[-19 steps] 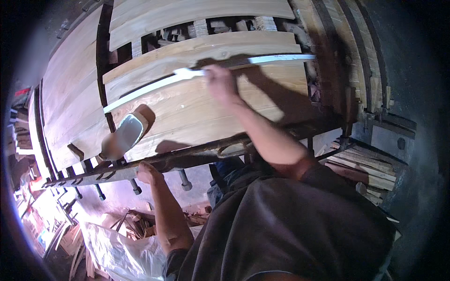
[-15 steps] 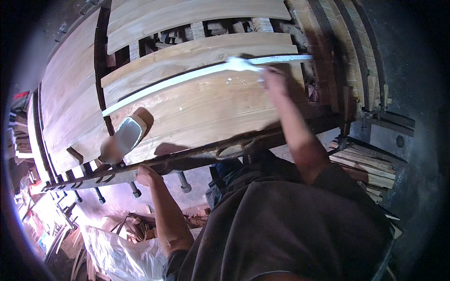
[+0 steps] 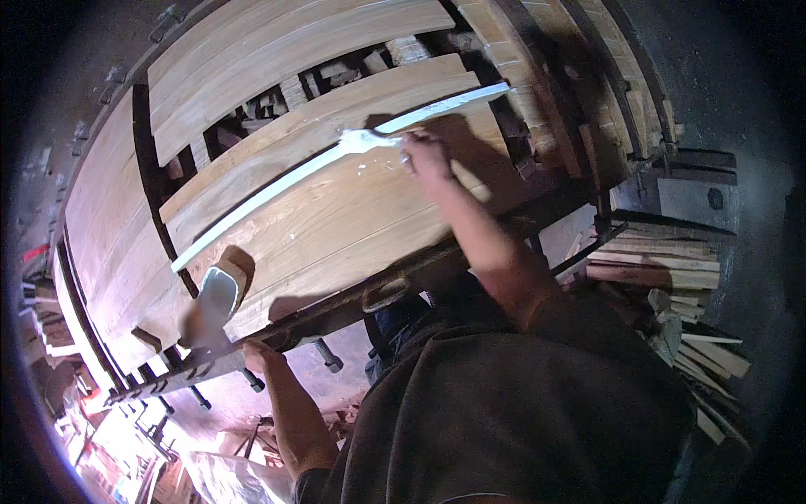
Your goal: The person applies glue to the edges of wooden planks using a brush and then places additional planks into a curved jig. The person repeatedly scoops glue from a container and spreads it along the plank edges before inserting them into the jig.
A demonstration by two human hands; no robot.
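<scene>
My right hand (image 3: 426,157) is closed around a brush (image 3: 366,141), whose bristles are coated white. Its pale handle sticks out behind my fist. The bristles rest at a white, glue-like coated edge strip (image 3: 269,200) that runs along a wooden board (image 3: 353,202). A few white drips dot the board below it. At the near side, my left hand (image 3: 259,356) is closed on the dark metal rail (image 3: 294,323) of the clamping frame. Left of centre, a white-lined open container (image 3: 220,292) lies on the board near that rail; its lower end is blurred.
More joined boards (image 3: 285,50) lie beyond a gap showing wood offcuts (image 3: 336,74). Long dark clamp bars (image 3: 537,76) stand at the right. Threaded bolts (image 3: 327,357) protrude below the rail. Wood strips (image 3: 659,260) are stacked at lower right, and clear plastic (image 3: 243,477) lies at lower left.
My right hand has drawn the brush leftward along the white strip. The view has turned somewhat, shifting the boards left. My left hand stays on the rail.
</scene>
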